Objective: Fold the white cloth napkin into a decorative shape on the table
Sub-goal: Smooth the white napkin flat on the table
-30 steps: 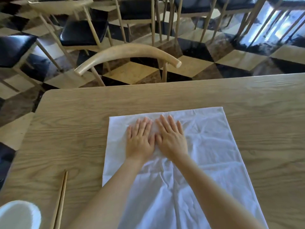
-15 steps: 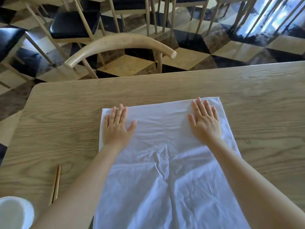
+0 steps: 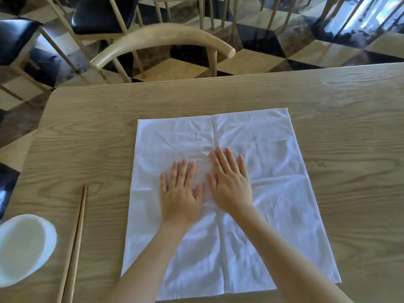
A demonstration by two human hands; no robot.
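Observation:
A white cloth napkin (image 3: 273,162) lies spread flat as a square on the wooden table (image 3: 349,127), creased down the middle and wrinkled. My left hand (image 3: 180,193) and my right hand (image 3: 231,184) both rest palm down on the napkin's centre, side by side, fingers spread and pointing away from me. Neither hand grips the cloth. My forearms cover part of the napkin's near half.
A pair of wooden chopsticks (image 3: 76,241) lies left of the napkin, with a white bowl (image 3: 21,248) at the near left edge. A wooden chair back (image 3: 161,40) stands beyond the table's far edge, with more chairs on the checkered floor.
My hands slid outward from the centre to the napkin's far corners, then came back together at its middle. The view shifted, showing more of the near half.

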